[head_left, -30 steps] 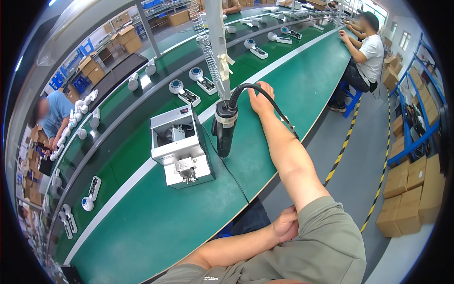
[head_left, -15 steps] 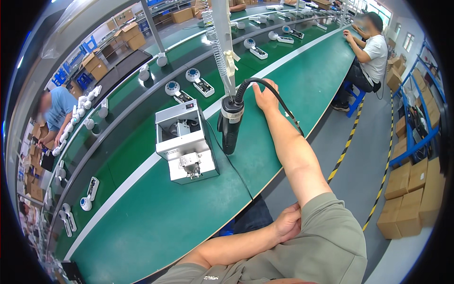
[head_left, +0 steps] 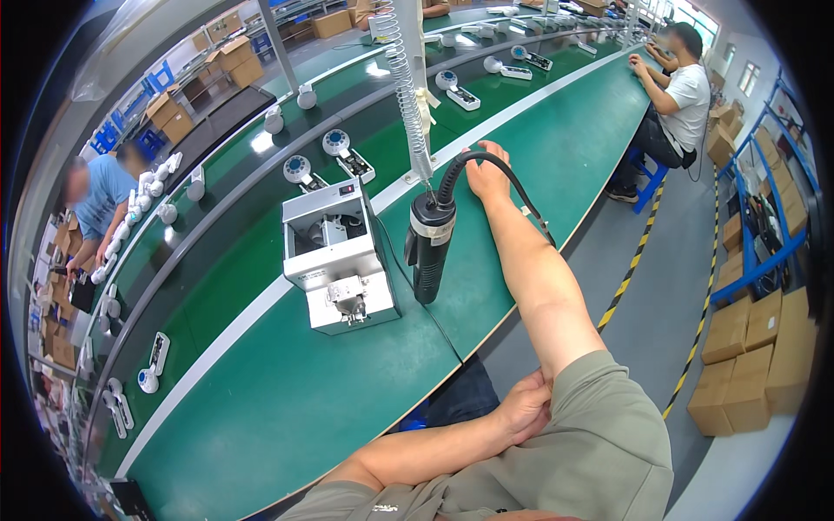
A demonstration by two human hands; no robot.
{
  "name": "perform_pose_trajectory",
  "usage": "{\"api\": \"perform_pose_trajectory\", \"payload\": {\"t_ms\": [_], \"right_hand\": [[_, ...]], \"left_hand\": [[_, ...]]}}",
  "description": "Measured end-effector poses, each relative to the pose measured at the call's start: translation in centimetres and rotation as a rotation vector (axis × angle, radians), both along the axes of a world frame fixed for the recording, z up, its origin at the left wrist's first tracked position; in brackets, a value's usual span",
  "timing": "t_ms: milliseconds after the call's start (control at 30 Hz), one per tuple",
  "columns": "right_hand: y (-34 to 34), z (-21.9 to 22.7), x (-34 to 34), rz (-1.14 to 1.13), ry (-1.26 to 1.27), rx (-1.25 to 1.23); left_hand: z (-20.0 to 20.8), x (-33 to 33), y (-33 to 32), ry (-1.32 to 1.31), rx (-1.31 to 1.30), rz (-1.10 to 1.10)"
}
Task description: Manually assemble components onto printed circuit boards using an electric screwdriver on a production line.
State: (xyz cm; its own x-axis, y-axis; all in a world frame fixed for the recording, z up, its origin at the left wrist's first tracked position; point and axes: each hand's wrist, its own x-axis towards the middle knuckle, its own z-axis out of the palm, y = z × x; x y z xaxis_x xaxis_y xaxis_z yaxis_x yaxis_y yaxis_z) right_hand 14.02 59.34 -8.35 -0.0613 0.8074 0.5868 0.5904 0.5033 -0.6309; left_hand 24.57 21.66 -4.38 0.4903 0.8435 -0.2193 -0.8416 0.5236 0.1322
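A: Right hand [head_left: 489,181]?
B: Released; we're seeing it resting on the green bench [head_left: 261,417], loosely open, partly behind the black cable [head_left: 449,181].
A: Left hand [head_left: 527,406]?
B: We're seeing it lying against the right arm [head_left: 556,321], fingers curling; partly hidden, so we can't be telling whether it's grasping.
A: Black corded tool [head_left: 430,252]?
B: We're finding it hanging from a coiled spring [head_left: 404,87] over the bench, just right of the silver box machine [head_left: 328,267].

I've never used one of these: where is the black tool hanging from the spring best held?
Probably around the lower barrel, from the near side: the black tool hangs roughly upright, its body rounded, with the grey machine at left and the cable arching right.
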Motion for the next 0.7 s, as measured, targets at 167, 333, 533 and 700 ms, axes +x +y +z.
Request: {"api": "perform_pose_trajectory", "payload": {"t_ms": [167, 333, 533, 700], "right_hand": [[0.2, 0.2, 0.1, 0.005, 0.014, 0.000], [-0.1, -0.1, 0.1, -0.004, 0.003, -0.021], [1.0, -1.0, 0.8, -0.067, -0.078, -0.004], [1.8, -0.1, 0.1, -0.043, -0.047, -0.021]], "left_hand": [[0.1, 0.0, -0.1, -0.007, 0.009, -0.009], [1.1, -0.4, 0.0, 0.023, -0.015, -0.032], [1.7, 0.3, -0.5, 0.102, 0.012, 0.020], [2.2, 0.2, 0.0, 0.086, 0.057, 0.143]]}}
